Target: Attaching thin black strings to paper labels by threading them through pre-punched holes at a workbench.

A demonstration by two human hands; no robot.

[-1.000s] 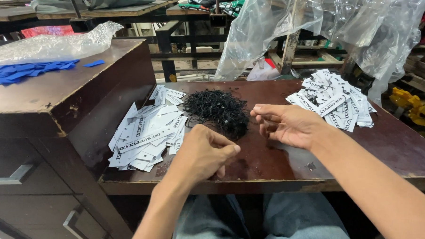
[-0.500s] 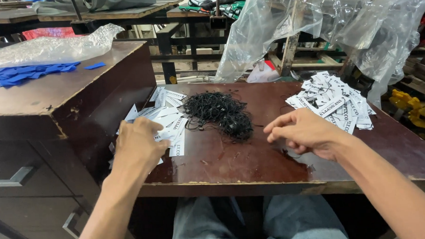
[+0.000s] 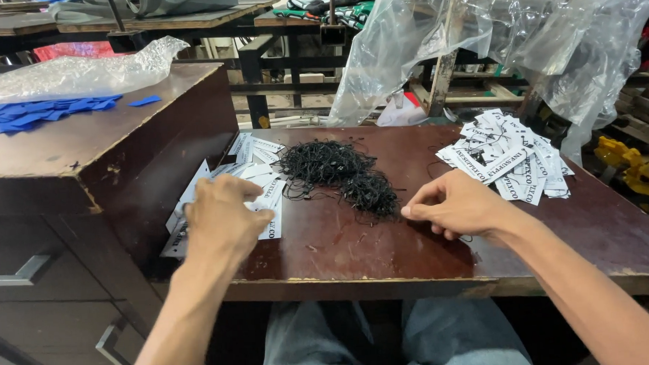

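- Now the left hand (image 3: 221, 215) lies on the white paper tags (image 3: 256, 188), fingers curled over them; I cannot tell if it grips one.
- Just beside the right hand (image 3: 455, 207), at its pinched fingertips, sits the black string pile (image 3: 338, 171).

White tags (image 3: 256, 188) beside black string tangle (image 3: 338, 173)

Worn brown table (image 3: 384, 256), 2 piles white paper tags (image 3: 256, 178), (image 3: 507, 154), black string heap (image 3: 338, 171) btwn
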